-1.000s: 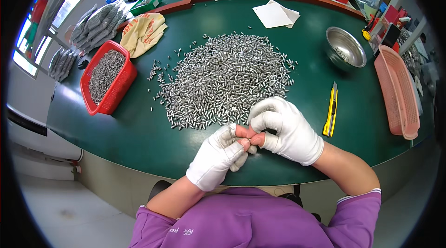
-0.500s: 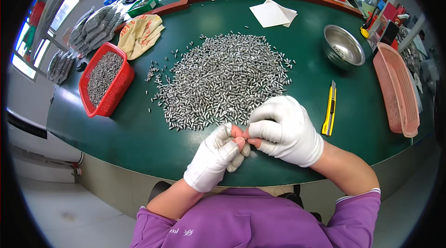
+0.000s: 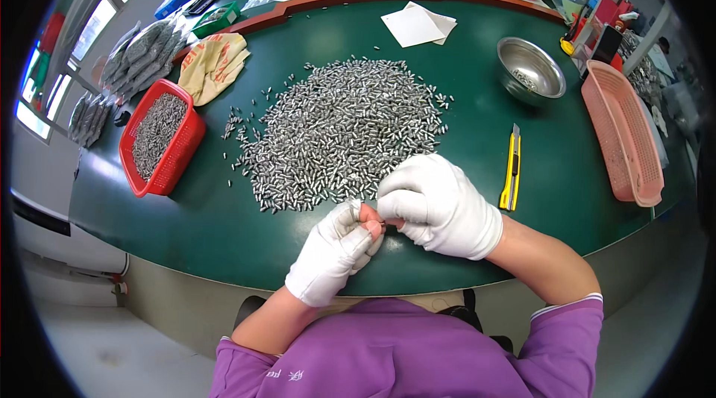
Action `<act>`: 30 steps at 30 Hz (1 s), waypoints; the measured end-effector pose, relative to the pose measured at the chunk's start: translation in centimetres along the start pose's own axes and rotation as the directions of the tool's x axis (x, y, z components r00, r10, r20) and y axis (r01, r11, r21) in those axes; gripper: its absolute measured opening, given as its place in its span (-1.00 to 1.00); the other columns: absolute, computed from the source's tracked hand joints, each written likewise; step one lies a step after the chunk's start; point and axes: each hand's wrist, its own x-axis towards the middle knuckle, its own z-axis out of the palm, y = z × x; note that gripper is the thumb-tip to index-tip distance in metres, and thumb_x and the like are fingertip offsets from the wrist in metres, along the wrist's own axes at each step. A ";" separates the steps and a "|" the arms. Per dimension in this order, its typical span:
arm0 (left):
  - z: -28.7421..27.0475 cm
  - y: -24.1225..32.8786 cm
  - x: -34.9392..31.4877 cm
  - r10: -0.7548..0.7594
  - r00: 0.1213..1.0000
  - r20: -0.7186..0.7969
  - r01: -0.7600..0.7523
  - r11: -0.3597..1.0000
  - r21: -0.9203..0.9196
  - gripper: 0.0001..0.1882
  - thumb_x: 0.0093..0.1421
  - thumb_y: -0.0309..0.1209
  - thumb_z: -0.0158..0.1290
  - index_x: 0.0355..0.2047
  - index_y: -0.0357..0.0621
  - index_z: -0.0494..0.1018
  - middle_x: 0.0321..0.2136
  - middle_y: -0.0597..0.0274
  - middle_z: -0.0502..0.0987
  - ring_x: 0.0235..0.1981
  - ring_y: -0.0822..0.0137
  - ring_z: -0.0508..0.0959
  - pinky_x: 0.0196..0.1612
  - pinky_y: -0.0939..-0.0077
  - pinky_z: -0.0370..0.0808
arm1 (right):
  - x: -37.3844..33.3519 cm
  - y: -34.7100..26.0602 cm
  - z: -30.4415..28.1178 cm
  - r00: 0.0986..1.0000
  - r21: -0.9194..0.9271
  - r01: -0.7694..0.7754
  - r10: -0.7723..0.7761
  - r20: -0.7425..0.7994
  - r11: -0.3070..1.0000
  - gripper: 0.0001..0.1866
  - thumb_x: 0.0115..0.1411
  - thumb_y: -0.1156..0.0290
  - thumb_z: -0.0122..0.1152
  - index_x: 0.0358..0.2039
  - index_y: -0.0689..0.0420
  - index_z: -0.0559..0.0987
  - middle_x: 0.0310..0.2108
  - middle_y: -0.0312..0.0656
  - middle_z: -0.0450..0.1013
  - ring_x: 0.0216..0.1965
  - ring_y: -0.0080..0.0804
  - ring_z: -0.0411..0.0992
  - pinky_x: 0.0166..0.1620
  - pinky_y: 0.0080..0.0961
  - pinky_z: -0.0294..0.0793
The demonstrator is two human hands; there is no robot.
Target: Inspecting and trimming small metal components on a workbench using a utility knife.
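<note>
While your two white-gloved hands meet over the near edge of the dark green tabletop (image 3: 194, 226), the thumb and forefinger tips of your left hand (image 3: 328, 252), poking bare from the glove, are pressed together, pinching a tiny dark piece (image 3: 383, 225), mostly hidden. Your right hand (image 3: 447, 208) curls in from the other side, fingers bent, tips right at that piece; whether they grip it too, can't tell.

Just beyond your hands: a broad heap of small silvery, bullet-shaped metal parts (image 3: 339, 133), with a few loose ones scattered off its left and far sides. To your left, a red perforated plastic basket (image 3: 181, 155) holds a load of small grey parts; a crumpled beige cloth with reddish print (image 3: 212, 68) lies just beyond it. To your right, a yellow-and-black box cutter (image 3: 512, 174) lies with its blade tip pointing away from you; past it a round stainless-steel bowl (image 3: 550, 83) has small bits at the bottom. Long pink perforated plastic basket (image 3: 626, 140) at the far right. White paper sheets (image 3: 410, 25) overlap beyond the heap, near the reddish-brown raised edging (image 3: 321, 1).
</note>
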 end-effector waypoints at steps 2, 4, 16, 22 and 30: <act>0.1 0.0 0.0 0.028 0.999 0.016 -0.027 0.999 -0.028 -0.89 0.27 -0.31 0.06 -0.28 0.01 0.38 -0.53 0.52 0.34 -0.61 0.71 0.18 -0.58 0.81 0.07 | -0.1 -0.3 0.0 0.999 0.008 -0.033 0.034 -0.039 0.999 -0.75 -0.13 0.47 0.25 -0.35 0.04 0.51 -0.36 -0.25 0.44 -0.33 -0.15 0.42 -0.26 -0.27 0.45; 0.0 -0.2 0.0 0.054 0.998 0.031 -0.053 0.997 -0.048 -0.90 0.27 -0.34 0.05 -0.29 -0.02 0.37 -0.54 0.53 0.31 -0.59 0.70 0.19 -0.56 0.78 0.09 | -0.2 -0.6 -0.6 0.986 -0.096 -0.146 0.138 -0.089 0.985 -0.88 -0.06 0.42 0.21 -0.44 0.06 0.51 -0.42 -0.21 0.43 -0.35 -0.15 0.42 -0.26 -0.26 0.45; 0.8 -1.0 -1.8 0.517 0.852 0.083 -0.154 0.095 0.984 -0.92 0.12 -0.41 0.13 -0.39 -0.05 0.44 -0.52 0.14 0.53 -0.47 0.05 0.54 -0.39 0.27 0.47 | -6.5 -0.8 -7.6 0.544 -0.605 -0.761 0.738 -0.398 0.234 -0.68 0.07 0.24 0.28 -0.19 0.10 0.56 -0.27 -0.12 0.47 -0.19 -0.15 0.48 -0.13 -0.27 0.49; 0.6 -1.0 -1.8 0.540 0.833 0.120 -0.181 0.061 0.982 -0.88 0.06 -0.48 0.18 -0.42 -0.13 0.44 -0.54 0.13 0.53 -0.50 0.10 0.54 -0.42 0.32 0.46 | -7.7 -1.8 -6.5 0.382 -0.561 -0.825 0.804 -0.457 0.073 -0.49 0.03 0.30 0.29 0.02 0.14 0.49 -0.22 0.01 0.49 -0.23 -0.03 0.52 -0.13 -0.25 0.53; 0.7 -1.2 -1.9 0.543 0.836 0.082 -0.142 0.069 0.988 -0.88 0.06 -0.48 0.18 -0.40 -0.11 0.47 -0.56 0.16 0.52 -0.55 0.16 0.53 -0.45 0.37 0.44 | -9.7 -4.9 -5.3 0.332 -0.393 -0.910 0.801 -0.498 0.133 -0.58 0.00 0.44 0.17 -0.06 0.18 0.52 -0.27 0.00 0.45 -0.22 -0.02 0.46 -0.10 -0.24 0.47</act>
